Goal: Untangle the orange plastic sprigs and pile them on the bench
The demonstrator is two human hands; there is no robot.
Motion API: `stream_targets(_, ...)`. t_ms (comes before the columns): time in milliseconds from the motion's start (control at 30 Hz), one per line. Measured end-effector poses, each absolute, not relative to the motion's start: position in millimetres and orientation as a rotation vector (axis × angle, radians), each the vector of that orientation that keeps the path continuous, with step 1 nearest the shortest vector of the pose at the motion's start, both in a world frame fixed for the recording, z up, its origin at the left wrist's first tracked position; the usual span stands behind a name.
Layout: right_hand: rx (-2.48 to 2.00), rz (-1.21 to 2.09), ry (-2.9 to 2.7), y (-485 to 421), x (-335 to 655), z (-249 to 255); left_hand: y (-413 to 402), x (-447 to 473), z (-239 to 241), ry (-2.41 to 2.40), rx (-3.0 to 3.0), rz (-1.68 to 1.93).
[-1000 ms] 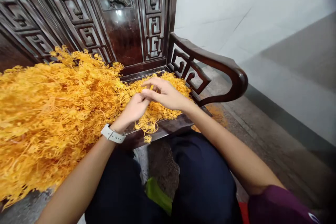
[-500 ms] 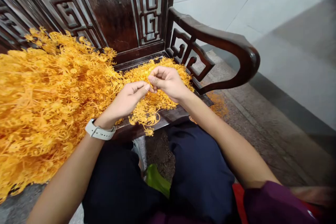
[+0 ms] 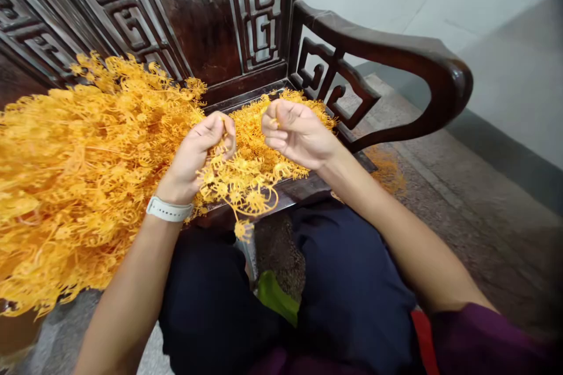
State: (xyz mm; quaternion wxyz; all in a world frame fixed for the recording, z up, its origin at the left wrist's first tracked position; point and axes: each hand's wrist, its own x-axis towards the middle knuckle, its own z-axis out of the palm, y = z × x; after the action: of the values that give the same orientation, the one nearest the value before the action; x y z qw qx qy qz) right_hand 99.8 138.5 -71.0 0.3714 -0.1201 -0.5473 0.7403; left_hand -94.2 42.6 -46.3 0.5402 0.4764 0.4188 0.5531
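Observation:
A large heap of tangled orange branching strands (image 3: pixel 88 170) covers the left of a dark carved wooden bench seat (image 3: pixel 303 190). My left hand (image 3: pixel 197 152), with a white wristband watch (image 3: pixel 169 209) on its wrist, pinches a loose clump of strands (image 3: pixel 246 184). My right hand (image 3: pixel 299 132) is curled, with a thin strand showing between its fingers. The hands are apart, and the clump hangs mainly from my left hand, over the seat's front edge. More strands lie under and behind both hands.
The bench's carved back panel (image 3: pixel 197 17) rises ahead, and its curved armrest (image 3: pixel 396 53) stands to the right. Scattered orange bits (image 3: pixel 385 170) lie on the speckled floor (image 3: pixel 457 205). My dark trousers (image 3: pixel 352 269) fill the bottom, with a green object (image 3: pixel 275 299) between the knees.
My hands have drawn apart from their fingertip-to-fingertip position, and the clump now spreads below them. The view has shifted slightly, bringing the armrest further right.

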Motion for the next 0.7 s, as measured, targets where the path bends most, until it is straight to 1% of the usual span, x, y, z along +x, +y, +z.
stream_targets(100, -0.551, 1.627, -1.497, 151, 99, -86, 50, -101, -54, 1.160, 1.011, 1.382)
stream_targets(200, -0.807, 1.214, -1.685, 165, 95, -105, 55, -102, -60, 1.247, 0.983, 1.401)
stream_targets(300, -0.896, 0.882, -1.849, 168, 96, -108, 56, -99, -61, 1.246, 1.044, 1.387)
stream_targets(367, -0.842, 0.830, -1.903, 160, 98, -100, 55, -96, -59, 1.226, 1.061, 1.379)
stream_targets(500, -0.642, 0.932, -1.999, 140, 97, -80, 54, -91, -58, 1.163, 1.041, 1.365)
stream_targets(600, -0.516, 0.968, -2.026, 135, 93, -77, 55, -90, -61, 1.178, 1.096, 1.320)
stream_targets(700, -0.496, 0.964, -1.997, 137, 91, -81, 56, -89, -65, 1.208, 1.232, 1.312)
